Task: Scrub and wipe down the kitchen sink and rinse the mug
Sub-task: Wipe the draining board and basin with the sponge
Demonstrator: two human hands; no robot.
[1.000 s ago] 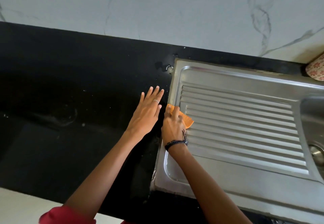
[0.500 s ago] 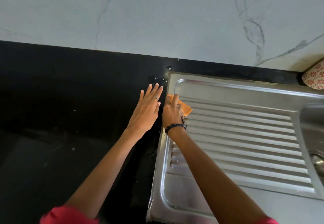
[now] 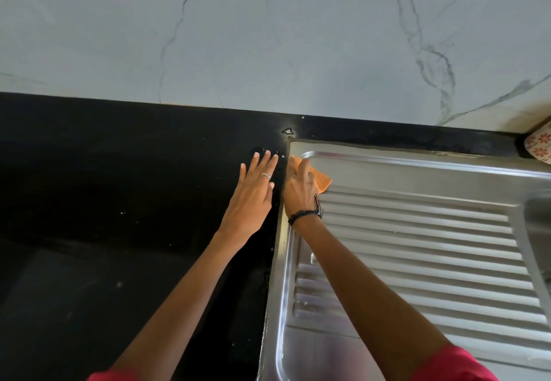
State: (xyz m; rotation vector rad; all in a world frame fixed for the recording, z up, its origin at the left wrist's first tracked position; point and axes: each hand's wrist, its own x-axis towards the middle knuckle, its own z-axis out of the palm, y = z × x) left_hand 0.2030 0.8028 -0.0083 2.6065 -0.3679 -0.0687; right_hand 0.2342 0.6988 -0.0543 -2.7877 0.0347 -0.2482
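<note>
1. My right hand (image 3: pixel 299 191) presses an orange cloth (image 3: pixel 322 181) onto the far-left corner of the steel sink (image 3: pixel 432 231) drainboard, fingers curled over it.
2. My left hand (image 3: pixel 252 198) lies flat, fingers straight, on the black table (image 3: pixel 119 201) just beside the sink's edge.

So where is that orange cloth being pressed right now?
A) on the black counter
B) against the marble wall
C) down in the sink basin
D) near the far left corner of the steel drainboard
D: the right hand presses the orange cloth at the steel drainboard's far left corner.
</note>
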